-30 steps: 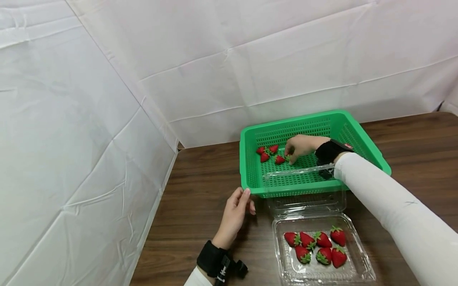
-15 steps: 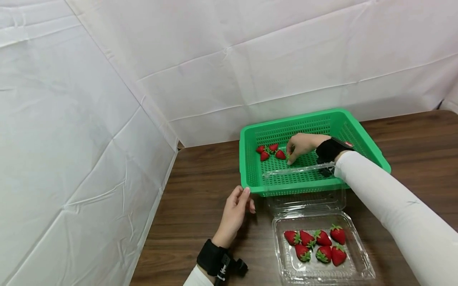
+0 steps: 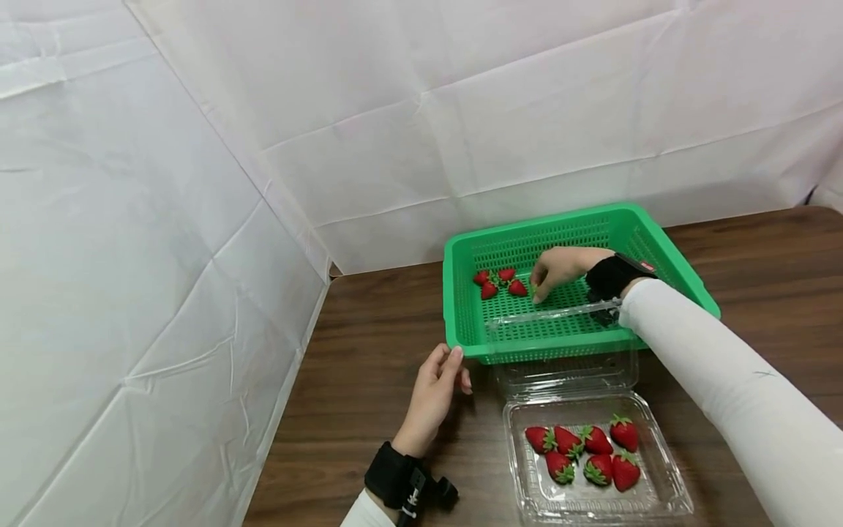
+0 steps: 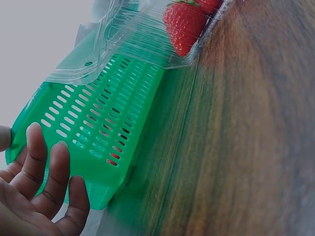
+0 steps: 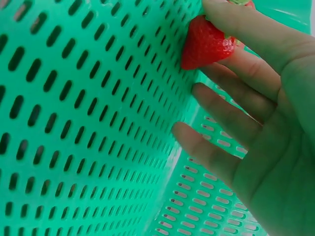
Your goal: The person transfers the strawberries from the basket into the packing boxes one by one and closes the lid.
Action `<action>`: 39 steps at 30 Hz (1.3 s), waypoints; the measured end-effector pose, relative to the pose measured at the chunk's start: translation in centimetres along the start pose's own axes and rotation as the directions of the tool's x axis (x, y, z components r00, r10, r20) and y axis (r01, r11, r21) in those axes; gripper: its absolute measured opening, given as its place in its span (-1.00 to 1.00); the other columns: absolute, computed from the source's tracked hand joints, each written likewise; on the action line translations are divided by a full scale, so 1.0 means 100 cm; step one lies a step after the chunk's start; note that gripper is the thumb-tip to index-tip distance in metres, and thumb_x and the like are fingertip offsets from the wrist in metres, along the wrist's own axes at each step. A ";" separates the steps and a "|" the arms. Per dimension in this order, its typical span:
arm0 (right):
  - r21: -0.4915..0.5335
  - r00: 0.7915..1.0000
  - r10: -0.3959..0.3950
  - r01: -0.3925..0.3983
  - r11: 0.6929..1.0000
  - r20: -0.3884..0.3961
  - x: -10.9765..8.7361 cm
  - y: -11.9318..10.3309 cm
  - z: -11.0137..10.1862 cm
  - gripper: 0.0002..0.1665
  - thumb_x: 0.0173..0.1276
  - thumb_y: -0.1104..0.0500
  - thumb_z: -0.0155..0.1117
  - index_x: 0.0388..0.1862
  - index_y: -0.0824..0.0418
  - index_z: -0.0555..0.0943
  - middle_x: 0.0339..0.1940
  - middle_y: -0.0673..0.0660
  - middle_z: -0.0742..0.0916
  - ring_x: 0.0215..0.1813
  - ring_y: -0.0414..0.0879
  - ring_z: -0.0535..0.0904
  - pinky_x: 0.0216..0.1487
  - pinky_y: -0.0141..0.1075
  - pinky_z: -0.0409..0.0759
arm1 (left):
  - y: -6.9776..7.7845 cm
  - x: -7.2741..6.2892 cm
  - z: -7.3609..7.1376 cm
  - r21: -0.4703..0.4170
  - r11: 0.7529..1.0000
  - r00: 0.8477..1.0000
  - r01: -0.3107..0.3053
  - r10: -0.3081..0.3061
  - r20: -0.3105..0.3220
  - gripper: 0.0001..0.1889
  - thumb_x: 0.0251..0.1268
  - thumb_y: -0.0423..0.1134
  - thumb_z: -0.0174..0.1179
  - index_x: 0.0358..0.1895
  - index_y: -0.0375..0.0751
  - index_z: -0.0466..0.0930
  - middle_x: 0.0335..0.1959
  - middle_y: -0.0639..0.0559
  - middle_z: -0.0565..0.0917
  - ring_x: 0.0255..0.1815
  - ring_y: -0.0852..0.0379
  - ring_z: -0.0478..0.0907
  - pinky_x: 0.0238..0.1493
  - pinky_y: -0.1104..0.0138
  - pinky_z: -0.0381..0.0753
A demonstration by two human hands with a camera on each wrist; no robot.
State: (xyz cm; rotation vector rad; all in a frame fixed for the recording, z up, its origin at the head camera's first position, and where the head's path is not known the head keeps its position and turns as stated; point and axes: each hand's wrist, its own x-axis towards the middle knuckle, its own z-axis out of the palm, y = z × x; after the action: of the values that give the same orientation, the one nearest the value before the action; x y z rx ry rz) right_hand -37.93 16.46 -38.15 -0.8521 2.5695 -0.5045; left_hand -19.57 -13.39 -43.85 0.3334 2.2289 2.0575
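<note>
My right hand (image 3: pixel 558 271) reaches down inside the green plastic basket (image 3: pixel 451 293). Between its thumb and index finger it pinches a strawberry (image 5: pixel 202 45), the tip pointing at the perforated basket floor; the other fingers are spread. Several more strawberries (image 3: pixel 489 290) lie together just left of that hand. At the basket's near left corner my left hand (image 3: pixel 429 395) holds the rim with its thumb on top, remaining fingers loosely bent outside the wall. A clear clamshell box (image 3: pixel 665 468) stands open in front, with several strawberries (image 3: pixel 598 469) in two rough rows, leafy ends towards me.
The clamshell's transparent lid (image 3: pixel 560 373) tilts back against the basket's near wall and overlaps its rim. Dark wood table (image 3: pixel 342 366) extends left and right. White cloth walls (image 3: pixel 421 132) close off the back and left side.
A strawberry beside my right fingertips has shifted slightly back towards the others, and the right hand has edged right. The left hand keeps its place at the rim.
</note>
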 end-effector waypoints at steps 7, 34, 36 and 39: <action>0.071 0.974 -0.050 0.067 0.995 -0.222 -0.013 0.000 -0.014 -0.45 0.43 -0.04 0.36 0.24 0.28 0.59 0.13 0.23 0.68 0.17 0.16 0.58 0.15 0.06 0.53 | 0.002 0.005 0.002 0.025 1.000 1.000 -0.016 0.017 -0.009 -0.57 0.60 0.06 0.00 -0.28 -0.29 0.39 -0.52 -0.05 0.55 -0.44 0.05 0.53 -0.24 0.18 0.65; -0.384 0.585 -0.612 0.477 0.790 -0.532 -0.158 -0.131 -0.009 -0.63 0.27 -0.03 0.52 -0.01 0.07 0.71 -0.12 -0.12 0.76 -0.20 -0.35 0.63 -0.24 -0.49 0.59 | 0.004 0.011 0.001 0.018 0.999 1.000 -0.029 0.029 -0.002 -0.55 0.59 0.13 -0.03 -0.32 -0.20 0.40 -0.50 -0.02 0.56 -0.44 0.08 0.54 -0.26 0.17 0.65; -0.368 0.615 -0.623 0.503 0.782 -0.484 -0.157 -0.138 0.008 -0.65 0.30 -0.02 0.50 0.00 0.06 0.70 -0.12 -0.14 0.75 -0.16 -0.33 0.65 -0.18 -0.42 0.64 | 0.003 0.012 0.000 0.018 0.999 1.000 -0.031 0.031 -0.002 -0.56 0.59 0.12 -0.03 -0.32 -0.20 0.40 -0.51 -0.01 0.56 -0.44 0.09 0.54 -0.26 0.19 0.65; -0.356 0.647 -0.649 0.543 0.760 -0.400 -0.153 -0.146 0.033 -0.68 0.36 -0.01 0.45 0.02 0.08 0.69 -0.10 -0.13 0.74 -0.11 -0.28 0.67 -0.12 -0.35 0.67 | 0.002 0.012 -0.001 0.019 0.999 0.999 -0.032 0.032 -0.002 -0.57 0.59 0.12 -0.02 -0.32 -0.19 0.40 -0.52 -0.01 0.56 -0.44 0.10 0.54 -0.27 0.19 0.64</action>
State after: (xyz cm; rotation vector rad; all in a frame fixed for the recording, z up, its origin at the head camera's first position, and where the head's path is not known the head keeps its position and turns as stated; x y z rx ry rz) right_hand -17.93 14.34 -30.78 -1.9197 2.7715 -0.7376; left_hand -20.76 -13.18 -43.56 0.3709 2.2604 2.0549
